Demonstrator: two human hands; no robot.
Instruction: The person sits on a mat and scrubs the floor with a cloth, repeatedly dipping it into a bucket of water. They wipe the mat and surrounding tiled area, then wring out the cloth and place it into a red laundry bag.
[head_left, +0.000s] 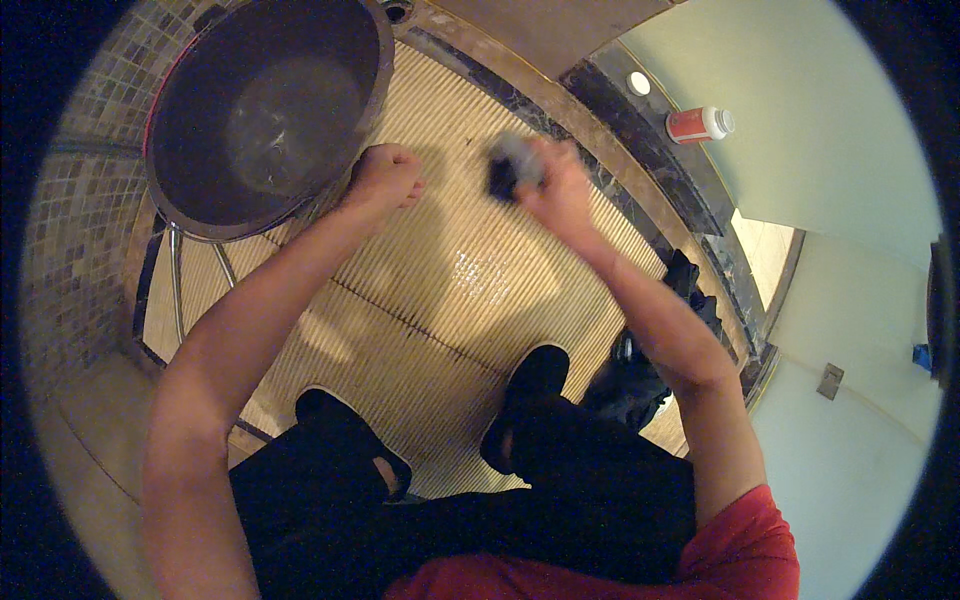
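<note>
My right hand (559, 187) is closed around a scrub brush (516, 165) with a greyish body and a dark part; motion blurs it, and its exact kind is hard to tell. It is over the ribbed, cream-coloured floor (427, 277), near the dark stone border. A wet, shiny patch lies on the ribs below it. My left hand (388, 178) has curled fingers and nothing visible in it, beside the rim of a large dark basin (300, 120) at the upper left. The palm side of that hand is hidden.
A white bottle with a red label (699, 124) and a white round cap (638, 83) are on the stone ledge. Black plastic bags (634, 382) lie at the right. A metal hose (177, 277) hangs below the basin. Small tiles (82, 202) cover the left wall.
</note>
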